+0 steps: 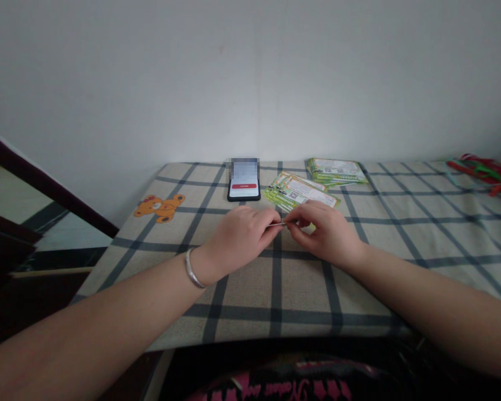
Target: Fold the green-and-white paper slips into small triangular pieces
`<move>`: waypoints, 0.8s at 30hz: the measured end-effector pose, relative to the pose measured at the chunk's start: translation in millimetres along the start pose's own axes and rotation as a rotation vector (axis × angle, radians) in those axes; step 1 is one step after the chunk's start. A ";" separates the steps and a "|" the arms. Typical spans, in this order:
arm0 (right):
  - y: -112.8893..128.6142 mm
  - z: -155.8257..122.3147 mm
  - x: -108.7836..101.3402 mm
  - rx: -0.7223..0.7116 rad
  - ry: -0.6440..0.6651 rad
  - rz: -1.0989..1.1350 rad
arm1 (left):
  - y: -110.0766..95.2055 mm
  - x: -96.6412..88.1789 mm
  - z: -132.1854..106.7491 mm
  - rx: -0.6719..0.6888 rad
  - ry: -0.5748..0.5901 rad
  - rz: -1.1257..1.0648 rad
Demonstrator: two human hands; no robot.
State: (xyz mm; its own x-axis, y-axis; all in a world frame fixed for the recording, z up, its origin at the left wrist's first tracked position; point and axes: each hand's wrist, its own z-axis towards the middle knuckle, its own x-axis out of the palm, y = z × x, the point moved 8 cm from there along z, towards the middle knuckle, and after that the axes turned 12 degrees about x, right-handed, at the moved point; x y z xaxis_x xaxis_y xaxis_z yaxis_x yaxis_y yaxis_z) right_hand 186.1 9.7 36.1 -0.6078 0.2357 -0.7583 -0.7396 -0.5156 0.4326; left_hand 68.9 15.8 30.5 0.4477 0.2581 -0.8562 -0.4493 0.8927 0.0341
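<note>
Here, the left hand (pixel 237 236) and right hand (pixel 325 234) both pinch a thin pale card (pixel 277 224), edge-on, above the grey checked-cloth counter (pixel 379 278); a light, even grip should keep it flat

Your cloth (pixel 376 289) is beige, crossed by a dark blue-grey check, with an orange teddy bear (pixel 159 207) printed near its left edge. The phone (pixel 244 181) is black, its screen white with a red bar. Your loose cards (pixel 300 192) and the stack (pixel 336 170) are green-bordered with white and orange panels. The ribbons (pixel 484 172) are red and green, your bangle (pixel 192 270) silver, the thin strip (pixel 278 224) pale grey, your dark top (pixel 275 384) lettered in pink
</note>
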 end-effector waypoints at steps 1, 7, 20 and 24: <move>1.6 -0.4 0.8 -0.005 0.012 0.008 | -1.1 -0.1 0.5 0.014 0.006 0.016; 5.5 -0.9 3.3 -0.002 0.071 0.012 | -6.6 -0.9 2.9 0.086 0.019 0.063; -0.5 -0.2 10.4 0.064 0.204 -0.037 | 0.7 8.0 0.6 0.006 0.086 -0.099; -5.5 -0.4 12.1 0.083 0.234 0.013 | 7.1 11.0 -1.2 -0.081 0.096 -0.230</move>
State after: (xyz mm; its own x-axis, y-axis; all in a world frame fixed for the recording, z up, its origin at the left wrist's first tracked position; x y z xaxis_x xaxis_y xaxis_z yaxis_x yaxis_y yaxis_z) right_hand 182.9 15.1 24.4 -0.5412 0.0275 -0.8404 -0.7591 -0.4460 0.4743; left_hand 69.8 24.6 20.8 0.4718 0.0119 -0.8816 -0.4063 0.8903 -0.2055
